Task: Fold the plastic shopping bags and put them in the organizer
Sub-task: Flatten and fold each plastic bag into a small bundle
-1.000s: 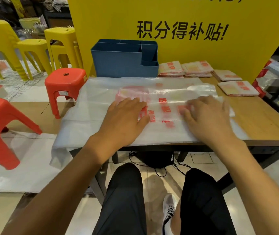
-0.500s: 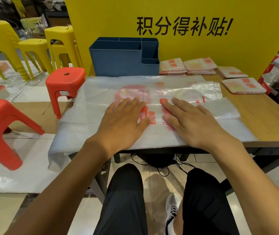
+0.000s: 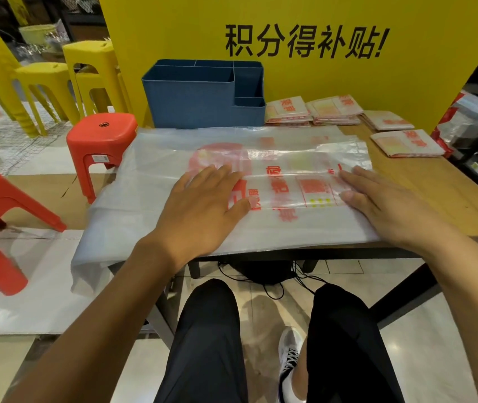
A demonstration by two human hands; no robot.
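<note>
Left hand [image 3: 203,203]: flat, fingers straight and slightly fanned, palm down, pressing on the left part of the plastic bag [image 3: 287,181].
Right hand [image 3: 383,205]: flat, fingers straight and close together, pointing far-left, pressing on the right part of the same bag; well apart from the left hand.
Plastic bag: clear with red print, laid flat as a long left-to-right strip on the near half of the table [image 3: 447,193], between and under both hands.
Underlay: a large translucent sheet [image 3: 133,193] lies beneath the bag, draping over the table's left and near edges.
Organizer [image 3: 200,100]: blue, divided into compartments, upright at the far left of the table against the yellow board [image 3: 304,91]; its interior looks dark, contents cannot be made out.
Folded bags [image 3: 333,110]: flat stacks just right of the organizer along the far edge; one more packet [image 3: 406,144] lies apart, nearer the right edge.
Hidden or unclear: the bag's printed characters are blurred; its ends under the palms are covered; items at the far right edge of view are cut off.
Edges and room: bare wood shows right of the right hand up to the table's right edge; red stools [image 3: 101,141] stand on the floor left of the table.
</note>
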